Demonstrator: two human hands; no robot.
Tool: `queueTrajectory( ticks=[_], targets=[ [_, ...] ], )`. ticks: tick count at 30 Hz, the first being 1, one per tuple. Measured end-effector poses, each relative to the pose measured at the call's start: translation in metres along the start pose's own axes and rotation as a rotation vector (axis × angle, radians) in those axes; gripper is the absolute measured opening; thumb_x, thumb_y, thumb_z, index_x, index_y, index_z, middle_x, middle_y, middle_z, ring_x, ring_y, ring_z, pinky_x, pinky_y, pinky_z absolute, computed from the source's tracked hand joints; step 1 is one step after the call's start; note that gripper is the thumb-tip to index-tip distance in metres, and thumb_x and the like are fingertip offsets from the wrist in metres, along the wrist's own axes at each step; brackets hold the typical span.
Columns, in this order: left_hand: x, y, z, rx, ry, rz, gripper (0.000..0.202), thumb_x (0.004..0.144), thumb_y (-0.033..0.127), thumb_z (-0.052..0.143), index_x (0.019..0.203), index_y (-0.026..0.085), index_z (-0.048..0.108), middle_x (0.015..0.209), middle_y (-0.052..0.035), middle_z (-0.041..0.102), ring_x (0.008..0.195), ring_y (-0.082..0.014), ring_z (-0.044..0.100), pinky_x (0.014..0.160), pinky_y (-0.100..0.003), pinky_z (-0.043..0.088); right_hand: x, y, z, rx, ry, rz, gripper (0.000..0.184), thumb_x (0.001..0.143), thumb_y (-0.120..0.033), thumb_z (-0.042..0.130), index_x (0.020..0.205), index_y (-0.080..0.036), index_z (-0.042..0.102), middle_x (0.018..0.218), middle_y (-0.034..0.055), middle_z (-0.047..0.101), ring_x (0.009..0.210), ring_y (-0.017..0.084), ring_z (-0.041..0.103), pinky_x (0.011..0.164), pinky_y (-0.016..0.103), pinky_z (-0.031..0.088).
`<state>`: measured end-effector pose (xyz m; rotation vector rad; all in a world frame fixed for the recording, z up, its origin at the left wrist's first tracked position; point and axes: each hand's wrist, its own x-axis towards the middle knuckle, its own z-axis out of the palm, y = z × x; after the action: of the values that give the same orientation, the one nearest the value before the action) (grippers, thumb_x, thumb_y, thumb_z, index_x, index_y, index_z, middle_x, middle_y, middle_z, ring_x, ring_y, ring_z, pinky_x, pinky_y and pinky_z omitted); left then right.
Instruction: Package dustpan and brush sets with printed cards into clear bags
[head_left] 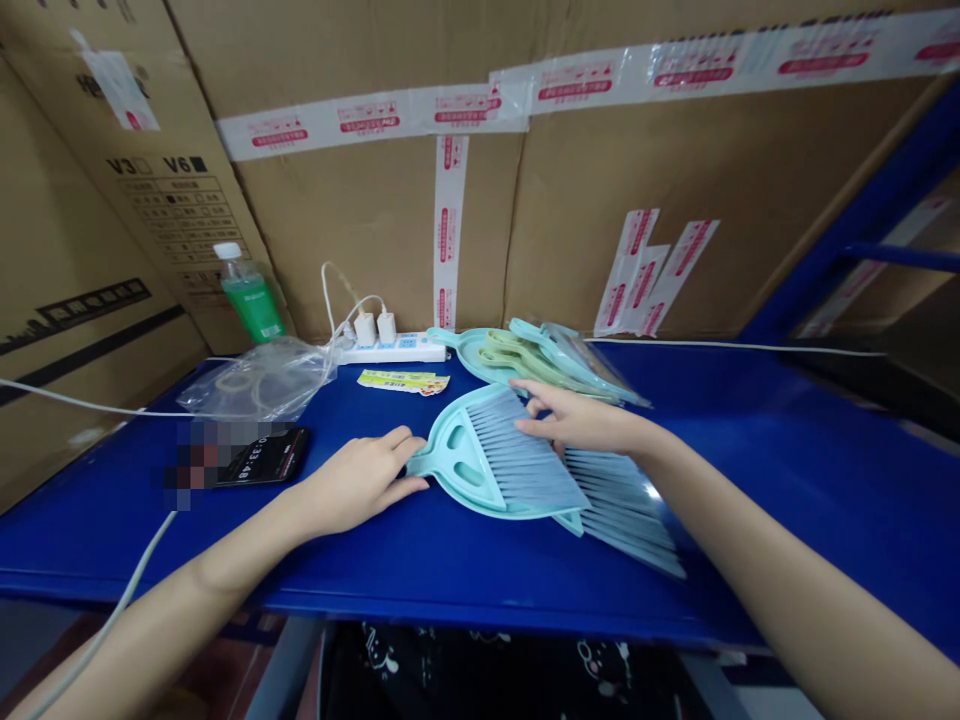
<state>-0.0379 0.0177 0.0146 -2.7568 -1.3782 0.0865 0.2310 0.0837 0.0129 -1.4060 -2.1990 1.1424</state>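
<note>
A light blue mini brush and dustpan set (495,460) lies in the middle of the blue table (787,470). My left hand (356,482) rests beside its handle, fingers closed round the handle's end. My right hand (577,420) lies flat on the bristles, fingers stretched out. More blue bristles (622,510) of a second brush stick out under my right wrist. Behind them lies a pile of teal and pale green dustpan sets (525,355), some in clear bags.
A phone (262,458) lies at the left with a clear plastic bag (262,380) behind it. A white power strip (390,345) with plugs, a green bottle (251,295) and a small label strip (401,381) stand near the cardboard boxes (375,220).
</note>
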Motion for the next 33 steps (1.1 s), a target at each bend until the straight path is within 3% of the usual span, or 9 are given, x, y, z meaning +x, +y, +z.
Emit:
queueTrajectory(
  ticks=[4,6,8,11,14,18,27,30,33],
  targets=[
    [0.002,-0.004,0.002,-0.043,0.022,0.023,0.03,0.096,0.035,0.039,0.115,0.016,0.05,0.102,-0.0067,0.058,0.078,-0.0189,0.065,0.069,-0.031,0.051,0.001,-0.001,-0.008,-0.395,0.371,-0.123,0.049,0.083,-0.021,0.046,0.132,-0.014,0.047,0.078,0.0058,0.063,0.068,0.021,0.061,0.068,0.038,0.051],
    [0.002,-0.006,0.003,-0.049,0.027,0.032,0.029,0.096,0.034,0.038,0.114,0.015,0.05,0.102,-0.0067,0.057,0.077,-0.0189,0.064,0.069,-0.032,0.051,0.003,0.002,-0.012,-0.592,0.57,-0.208,0.045,0.082,-0.021,0.046,0.126,-0.015,0.053,0.091,0.0114,0.064,0.087,0.027,0.06,0.078,0.043,0.049],
    [0.002,-0.007,0.003,-0.054,0.037,0.044,0.028,0.096,0.034,0.037,0.113,0.015,0.049,0.102,-0.0065,0.057,0.077,-0.0188,0.064,0.069,-0.032,0.051,0.006,0.009,-0.013,-0.757,0.674,-0.259,0.047,0.081,-0.024,0.05,0.127,-0.018,0.054,0.112,0.016,0.061,0.103,0.033,0.054,0.084,0.049,0.045],
    [0.002,-0.006,0.004,-0.065,0.058,0.074,0.027,0.096,0.034,0.037,0.112,0.016,0.049,0.102,-0.0061,0.057,0.078,-0.0187,0.064,0.069,-0.032,0.051,0.011,0.021,-0.01,-0.907,0.663,-0.227,0.051,0.08,-0.026,0.054,0.131,-0.024,0.051,0.131,0.0157,0.052,0.113,0.038,0.047,0.085,0.055,0.043],
    [0.001,-0.005,0.005,-0.075,0.069,0.098,0.026,0.097,0.034,0.037,0.112,0.017,0.049,0.103,-0.006,0.056,0.078,-0.0185,0.064,0.07,-0.032,0.051,0.016,0.029,-0.007,-0.934,0.615,-0.152,0.053,0.082,-0.024,0.052,0.134,-0.027,0.049,0.138,0.0143,0.046,0.117,0.037,0.046,0.086,0.054,0.044],
    [0.001,-0.006,0.005,-0.073,0.087,0.105,0.029,0.097,0.036,0.034,0.112,0.016,0.048,0.102,-0.0067,0.056,0.08,-0.0194,0.064,0.07,-0.033,0.052,0.02,0.029,-0.006,-0.943,0.605,-0.069,0.053,0.082,-0.015,0.049,0.133,-0.028,0.051,0.14,0.0137,0.043,0.114,0.036,0.05,0.085,0.05,0.048],
    [0.001,-0.009,0.003,-0.022,0.116,0.068,0.03,0.097,0.037,0.032,0.112,0.016,0.048,0.101,-0.0068,0.058,0.082,-0.0208,0.064,0.071,-0.036,0.054,0.018,0.032,-0.011,-0.907,0.638,0.048,0.054,0.079,-0.012,0.048,0.13,-0.029,0.053,0.139,0.013,0.043,0.107,0.035,0.054,0.075,0.051,0.053],
    [0.001,-0.008,0.002,0.002,0.117,0.045,0.03,0.097,0.037,0.032,0.112,0.016,0.048,0.102,-0.007,0.058,0.084,-0.0215,0.064,0.072,-0.036,0.054,0.017,0.034,-0.014,-0.865,0.658,-0.004,0.052,0.078,-0.012,0.05,0.127,-0.026,0.055,0.136,0.0146,0.045,0.113,0.039,0.049,0.082,0.057,0.048],
    [0.0,-0.007,0.001,0.019,0.113,0.036,0.031,0.097,0.037,0.032,0.112,0.016,0.049,0.101,-0.0071,0.059,0.083,-0.0211,0.064,0.07,-0.036,0.054,0.009,0.02,-0.012,-0.791,0.693,-0.184,0.041,0.079,-0.016,0.052,0.119,-0.022,0.06,0.129,0.016,0.05,0.12,0.039,0.042,0.092,0.06,0.04]
  ],
)
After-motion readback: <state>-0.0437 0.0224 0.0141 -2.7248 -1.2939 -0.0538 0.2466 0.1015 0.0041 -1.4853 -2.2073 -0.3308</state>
